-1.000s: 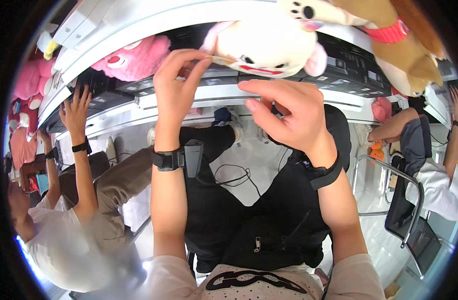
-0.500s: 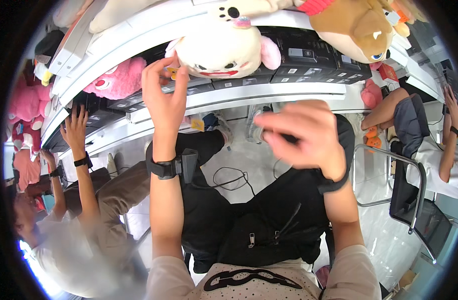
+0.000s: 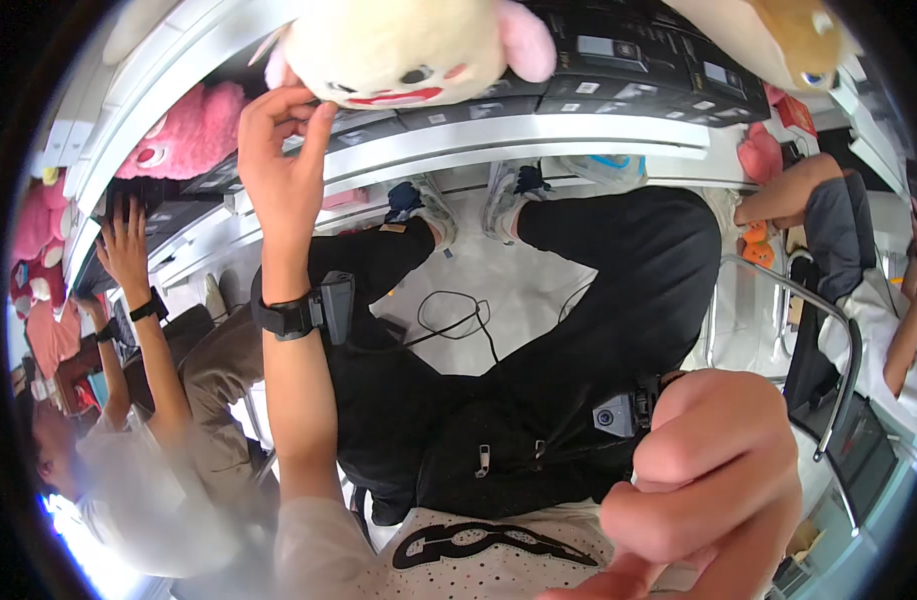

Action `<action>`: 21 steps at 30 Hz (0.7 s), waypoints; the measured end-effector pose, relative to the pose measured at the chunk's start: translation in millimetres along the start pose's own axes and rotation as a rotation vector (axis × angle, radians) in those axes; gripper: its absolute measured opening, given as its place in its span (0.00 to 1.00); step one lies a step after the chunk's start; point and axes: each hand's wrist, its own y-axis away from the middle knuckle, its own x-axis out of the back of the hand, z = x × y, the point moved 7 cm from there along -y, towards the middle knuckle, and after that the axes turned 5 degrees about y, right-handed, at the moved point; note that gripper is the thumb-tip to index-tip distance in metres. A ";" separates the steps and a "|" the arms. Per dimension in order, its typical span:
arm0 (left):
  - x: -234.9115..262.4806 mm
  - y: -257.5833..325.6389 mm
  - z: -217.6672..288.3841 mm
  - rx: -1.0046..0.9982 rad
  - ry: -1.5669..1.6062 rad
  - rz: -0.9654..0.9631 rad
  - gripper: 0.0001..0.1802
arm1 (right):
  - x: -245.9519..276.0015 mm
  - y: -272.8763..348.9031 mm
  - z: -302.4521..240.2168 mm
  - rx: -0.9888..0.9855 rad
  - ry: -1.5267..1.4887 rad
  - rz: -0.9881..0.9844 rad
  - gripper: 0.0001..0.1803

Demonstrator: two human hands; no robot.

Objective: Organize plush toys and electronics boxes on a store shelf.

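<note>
A cream plush toy (image 3: 399, 45) with pink ears and a red stitched mouth rests on black boxes at the shelf front. My left hand (image 3: 284, 140) has its fingers curled against the toy's lower left edge, beside the pink ear; the thumb tip touches just under its face. My right hand (image 3: 719, 490) is raised close to the camera at the lower right, its fingers bent in. Its fingertips run toward the bottom edge, and whether anything sits between them is hidden. A strapped black device (image 3: 309, 310) is on my left wrist, another camera-like device (image 3: 619, 412) on my right.
Black boxes (image 3: 619, 60) line the white shelf (image 3: 539, 135). A pink plush (image 3: 184, 130) sits left, a tan plush (image 3: 779, 35) right. A co-worker's hand (image 3: 127, 240) reaches the shelf at left; another person sits right by a metal-framed chair (image 3: 849, 370). A cable (image 3: 459, 315) loops on the floor.
My right hand has swung from in front of the shelf back toward the camera. The left stays at the plush toy; the small orange item by its fingers no longer shows. The view has shifted.
</note>
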 end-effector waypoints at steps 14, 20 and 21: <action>9.9 -2.6 -30.6 0.025 0.011 0.211 0.28 | -98.7 76.2 203.5 -0.291 0.156 -0.604 0.20; 20.3 -0.6 -27.1 0.062 -0.021 0.137 0.15 | -120.9 66.7 207.3 -0.399 0.287 -0.619 0.19; 22.4 0.0 -24.0 0.181 0.024 0.120 0.12 | -125.0 64.5 205.3 -0.396 0.285 -0.627 0.19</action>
